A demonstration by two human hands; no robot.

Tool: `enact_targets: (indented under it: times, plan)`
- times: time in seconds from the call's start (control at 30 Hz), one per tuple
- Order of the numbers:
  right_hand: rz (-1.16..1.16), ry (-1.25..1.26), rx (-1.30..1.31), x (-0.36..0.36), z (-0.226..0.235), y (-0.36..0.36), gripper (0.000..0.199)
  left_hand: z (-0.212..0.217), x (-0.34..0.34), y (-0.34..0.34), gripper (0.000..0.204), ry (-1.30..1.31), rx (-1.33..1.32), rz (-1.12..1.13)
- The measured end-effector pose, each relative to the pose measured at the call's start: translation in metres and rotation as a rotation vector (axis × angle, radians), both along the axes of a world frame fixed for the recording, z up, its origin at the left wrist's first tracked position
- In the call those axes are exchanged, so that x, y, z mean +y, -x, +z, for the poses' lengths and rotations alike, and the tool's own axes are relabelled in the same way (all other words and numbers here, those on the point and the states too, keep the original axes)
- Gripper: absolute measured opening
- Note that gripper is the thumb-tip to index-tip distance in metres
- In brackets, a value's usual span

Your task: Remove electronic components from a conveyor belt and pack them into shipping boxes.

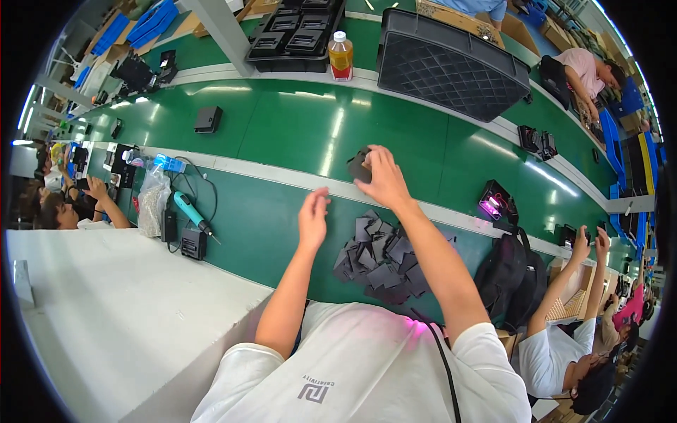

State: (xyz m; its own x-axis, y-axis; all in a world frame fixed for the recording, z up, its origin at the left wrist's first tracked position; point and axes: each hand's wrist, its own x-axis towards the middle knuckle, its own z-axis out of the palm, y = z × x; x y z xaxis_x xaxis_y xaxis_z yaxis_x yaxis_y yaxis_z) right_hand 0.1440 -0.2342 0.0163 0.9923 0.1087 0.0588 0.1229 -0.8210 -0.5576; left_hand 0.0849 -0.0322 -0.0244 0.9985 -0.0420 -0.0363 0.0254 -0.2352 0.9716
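A dark grey plastic part [357,166] is gripped in my right hand [383,176], above the light edge strip between the green belt and the workbench. My fingers hide part of it, and its exact kind is unclear. My left hand [313,217] is raised to the left with loosely bent fingers, a gap by the thumb and no object visible in it. Below my hands, a heap of flat dark grey plates [377,255] lies on the green bench, partly covered by my right forearm.
A teal electric screwdriver [189,210], a bag of small pieces [151,201] and a black box [193,244] lie at left. Across the belt [282,134] stand a bottle [340,56] and a black crate [451,67]. A black backpack [504,275] and a co-worker are at right.
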Motion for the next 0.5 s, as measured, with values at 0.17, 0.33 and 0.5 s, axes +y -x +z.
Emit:
enact_targets:
  times: [0.17,0.33,0.5]
  plan:
    - [0.486,-0.231,0.057,-0.003,0.106,0.083,0.038,0.075,0.001,-0.009,0.043,0.683,0.832,-0.163]
    - [0.408,0.106,-0.118,-0.021,0.158,0.152,0.040,0.073,-0.021,0.036,0.046,0.839,0.820,-0.468]
    - [0.014,0.133,-0.069,-0.040,0.130,0.209,0.054,0.103,-0.048,0.076,0.050,0.886,0.456,-0.506]
